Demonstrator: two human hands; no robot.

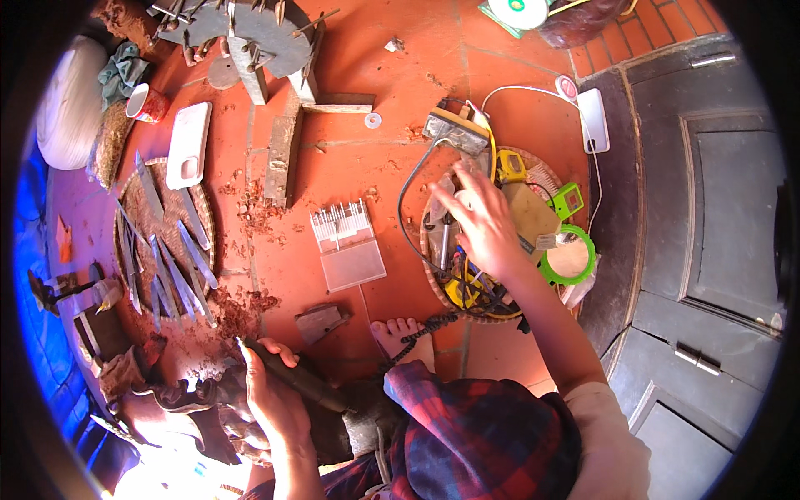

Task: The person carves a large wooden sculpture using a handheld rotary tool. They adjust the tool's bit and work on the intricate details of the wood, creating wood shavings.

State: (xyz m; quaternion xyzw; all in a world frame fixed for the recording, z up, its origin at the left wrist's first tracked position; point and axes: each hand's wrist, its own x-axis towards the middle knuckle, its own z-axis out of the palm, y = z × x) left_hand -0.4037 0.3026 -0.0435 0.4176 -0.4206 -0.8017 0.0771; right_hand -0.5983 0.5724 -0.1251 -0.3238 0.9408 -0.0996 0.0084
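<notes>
My left hand (279,400) is wrapped round a black rotary-tool handpiece (304,379) with a thin pale tip. Under it, across my lap, lies a dark carved wood piece (179,412) with wavy edges; my hand hides part of it. My right hand (482,221) reaches forward over a round woven basket (427,275), fingers stretched apart and nothing seen in them. Cables, yellow tape measures (462,292) and small tools crowd that basket. A power strip (457,129) lies just beyond my fingertips. A black coiled cord (425,333) passes over my bare foot (387,333).
An open case of bits (346,237) sits mid-floor. Several chisels lie on a woven tray (167,204) at left, near a white phone-shaped case (189,146). Wood shavings (254,204) litter the tiles. Dark cabinet doors (700,275) stand at right; a round tool stand (275,33) is at the back.
</notes>
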